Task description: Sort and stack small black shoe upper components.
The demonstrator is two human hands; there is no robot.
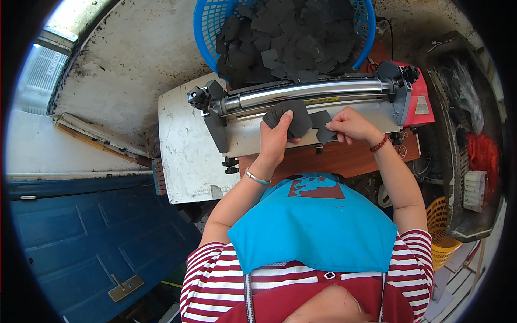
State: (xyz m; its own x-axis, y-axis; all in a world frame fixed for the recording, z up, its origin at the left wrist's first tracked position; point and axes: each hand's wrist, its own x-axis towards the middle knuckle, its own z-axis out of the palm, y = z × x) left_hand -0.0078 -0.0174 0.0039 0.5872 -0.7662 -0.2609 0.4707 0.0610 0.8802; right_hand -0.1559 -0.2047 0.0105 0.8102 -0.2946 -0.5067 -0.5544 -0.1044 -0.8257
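My left hand (276, 138) grips a fanned stack of dark grey square pieces (299, 118), thumb on top. Just right of it, my right hand (353, 125) pinches a single dark piece (323, 126) of the same sort between thumb and fingers. Both hands are over the front plate of a roller machine (242, 127). Its shiny metal roller (309, 92) spans left to right just beyond my hands, between two grey end brackets. I cannot tell what material the pieces are.
Behind the machine, a blue plastic basket (203, 39) is heaped with dark pieces (291, 40). A white board (186, 145) lies left, a red machine cover (421, 102) right. A grimy trough (467, 215) and yellow basket (439, 229) stand far right; a blue door (81, 242) is lower left.
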